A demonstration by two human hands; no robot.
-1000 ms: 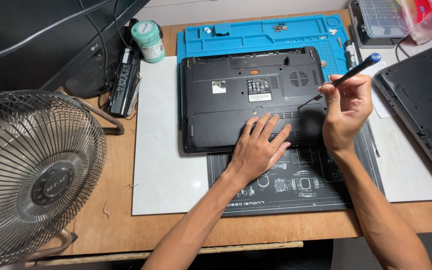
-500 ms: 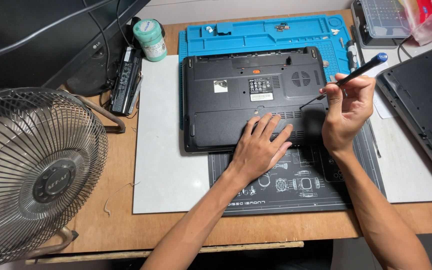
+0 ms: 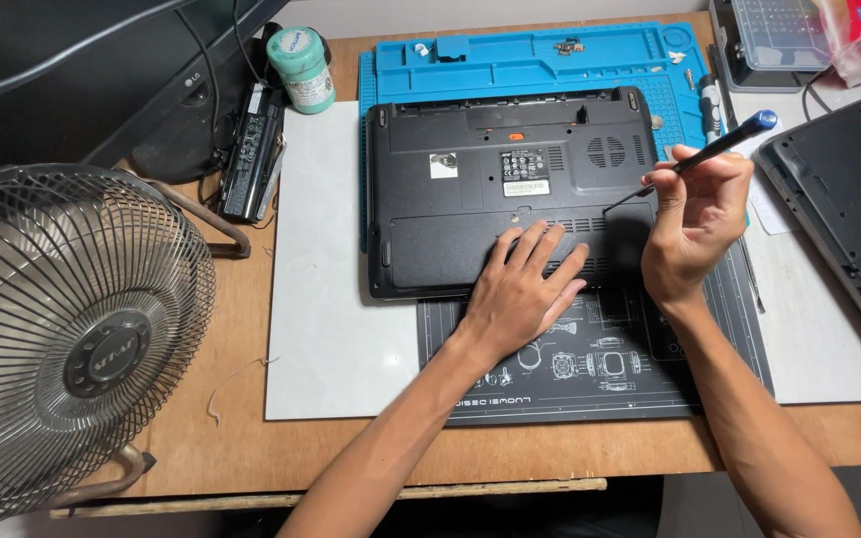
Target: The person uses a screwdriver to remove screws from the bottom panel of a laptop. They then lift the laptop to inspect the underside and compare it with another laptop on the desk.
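pressing flat on the underside of a black laptop (image 3: 510,199), the person's left hand (image 3: 525,289) lies with fingers spread over the lower panel, gripping nothing. the right hand (image 3: 695,224) is closed around a slim screwdriver (image 3: 715,151) with a blue cap, its grip pinched on the shaft; the thin tip slants down to the laptop's right edge, though whether it sits in a screw is too small to make out. the laptop lies upside down on the table, partly over a blue work mat (image 3: 540,65) and a dark printed mat (image 3: 600,359), directly under both hands. a second dark laptop (image 3: 849,199) at right is cut off by the frame, as is a metal fan (image 3: 62,329) at left. a parts box (image 3: 774,40) at the top edge is only partly seen. a green jar (image 3: 301,68) stands near a black battery pack (image 3: 251,149).
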